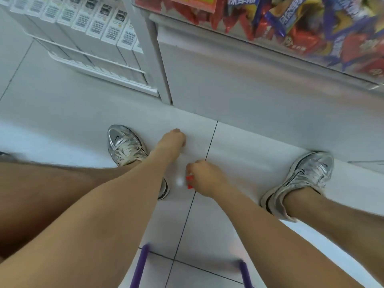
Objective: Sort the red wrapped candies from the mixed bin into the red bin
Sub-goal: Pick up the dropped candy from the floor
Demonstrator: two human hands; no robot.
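Red wrapped candy [189, 181] is gripped in the right hand [204, 177], low over the floor [239, 142] between the two feet. The fingers are curled tight round it and only two red tips show at the fist edge, so one piece or two cannot be told. Left hand [172, 142] is held just beyond, apart from the right, fingers bent down toward the tile; tips are hidden, so whether anything is pinched cannot be told. Step judged: candy gathered at floor level, to be carried up to the red bin. To be done well: the wrapper body should be gripped, not a twisted end; the floor checked for further reds before rising; the candy released well inside the red bin, not in the mixed one. Mixed bin [270, 51] is seen top right, well apart and above, with red and blue wrappers heaped in it, too many and too blurred to be counted. Red bin is not surely made out. Counted: two hands, two silver sneakers [124, 145], two purple bars [141, 265] at bottom edge, one shelf of white boxes [97, 28].
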